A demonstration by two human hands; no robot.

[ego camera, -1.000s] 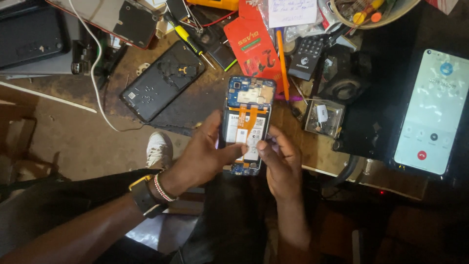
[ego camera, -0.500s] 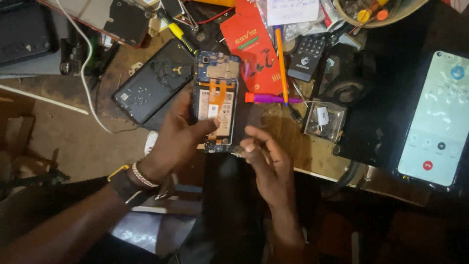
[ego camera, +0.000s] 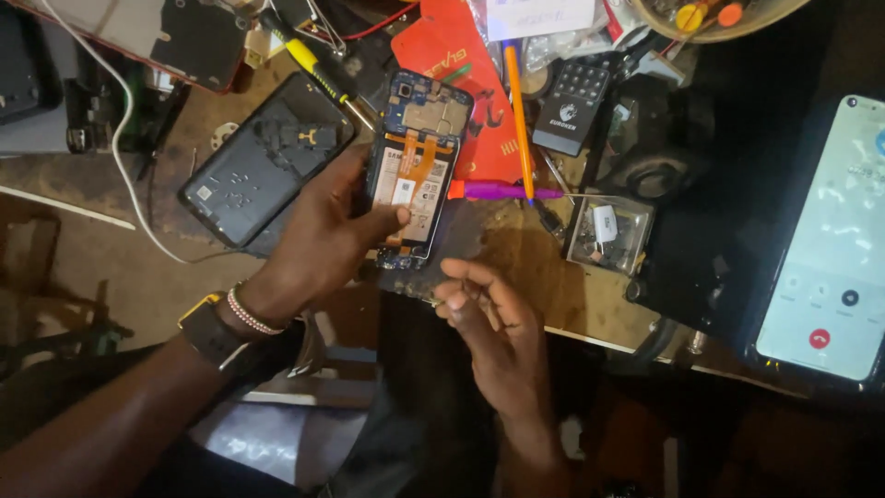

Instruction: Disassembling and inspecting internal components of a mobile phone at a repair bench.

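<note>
My left hand point(ego camera: 318, 240) grips an opened phone point(ego camera: 417, 171) by its lower left side and holds it upright over the workbench. The phone's back is off, showing a blue frame, a battery and an orange flex cable. My thumb lies across the battery. My right hand point(ego camera: 493, 327) hovers just below and to the right of the phone, off it, fingers loosely bent, with nothing visible in them. A dark watch point(ego camera: 207, 327) and a bead bracelet sit on my left wrist.
A black back cover point(ego camera: 263, 161) lies left of the phone. A purple tool point(ego camera: 502, 191), an orange pen point(ego camera: 516, 101), a yellow screwdriver point(ego camera: 318, 65), a red packet point(ego camera: 461, 83) and a small clear parts box point(ego camera: 608, 235) crowd the bench. A lit phone point(ego camera: 830, 240) rests at right.
My right hand has let go of the phone's lower edge and dropped below it. My left hand keeps its hold, and the phone sits further left in view.
</note>
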